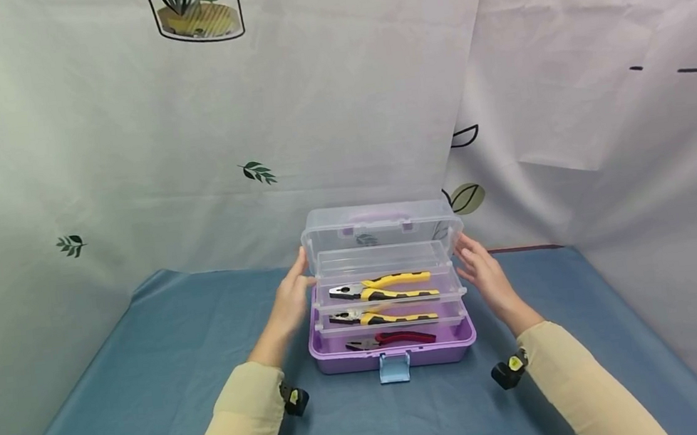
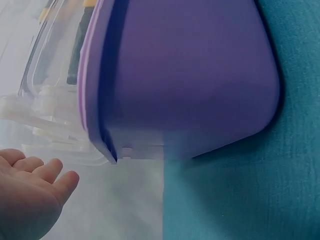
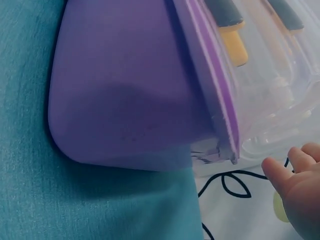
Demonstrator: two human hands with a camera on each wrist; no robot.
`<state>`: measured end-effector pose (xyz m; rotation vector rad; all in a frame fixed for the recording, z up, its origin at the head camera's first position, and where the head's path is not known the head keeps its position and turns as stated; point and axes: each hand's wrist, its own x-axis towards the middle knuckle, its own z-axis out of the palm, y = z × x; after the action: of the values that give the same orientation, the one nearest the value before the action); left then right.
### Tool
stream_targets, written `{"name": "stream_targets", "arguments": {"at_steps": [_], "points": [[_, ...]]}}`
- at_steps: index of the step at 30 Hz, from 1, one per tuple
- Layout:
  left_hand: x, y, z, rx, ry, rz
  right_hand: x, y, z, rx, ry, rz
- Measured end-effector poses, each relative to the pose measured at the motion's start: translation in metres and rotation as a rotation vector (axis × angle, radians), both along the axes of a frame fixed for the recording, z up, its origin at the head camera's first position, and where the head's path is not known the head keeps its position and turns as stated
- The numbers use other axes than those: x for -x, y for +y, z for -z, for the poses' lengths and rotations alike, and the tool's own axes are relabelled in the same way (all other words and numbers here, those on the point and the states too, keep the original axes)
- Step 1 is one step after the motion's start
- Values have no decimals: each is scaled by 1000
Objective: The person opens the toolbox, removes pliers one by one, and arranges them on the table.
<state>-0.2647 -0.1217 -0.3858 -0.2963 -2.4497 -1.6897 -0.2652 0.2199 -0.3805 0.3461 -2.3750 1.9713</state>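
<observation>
A purple toolbox (image 1: 359,365) stands open, its clear lid (image 1: 412,211) tipped up at the back. Clear trays (image 1: 382,258) are raised in steps inside. Yellow-and-black pliers (image 1: 396,292) lie in the upper tray, and another yellow-and-black pair (image 1: 392,318) in the tray below. In the purple bottom lies a pair of red-handled pliers (image 1: 404,338). My left hand (image 1: 289,304) is at the left side of the lid and trays, fingers relaxed. Mirroring it on the right is my right hand (image 1: 488,280), fingers loosely extended. Whether either hand touches the plastic, I cannot tell.
A blue cloth (image 1: 208,348) covers the table under the toolbox. Behind it hangs a pale printed curtain (image 1: 335,104), close to the lid. The light-blue latch (image 1: 394,369) hangs down at the toolbox's front.
</observation>
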Motion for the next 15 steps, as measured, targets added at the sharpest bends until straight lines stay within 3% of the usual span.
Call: {"name": "stream_targets", "arguments": {"at_steps": [3, 7, 10, 15], "points": [[3, -1, -1, -30, 9, 16, 0, 1, 1, -37, 5, -20], [6, -2, -1, -151, 5, 59, 0, 2, 4, -71, -8, -41], [6, -4, 2, -236, -45, 86, 1, 3, 6, -72, -32, -51], [5, -5, 7, -298, -100, 94, 2, 4, 9, -92, -62, -55]]}}
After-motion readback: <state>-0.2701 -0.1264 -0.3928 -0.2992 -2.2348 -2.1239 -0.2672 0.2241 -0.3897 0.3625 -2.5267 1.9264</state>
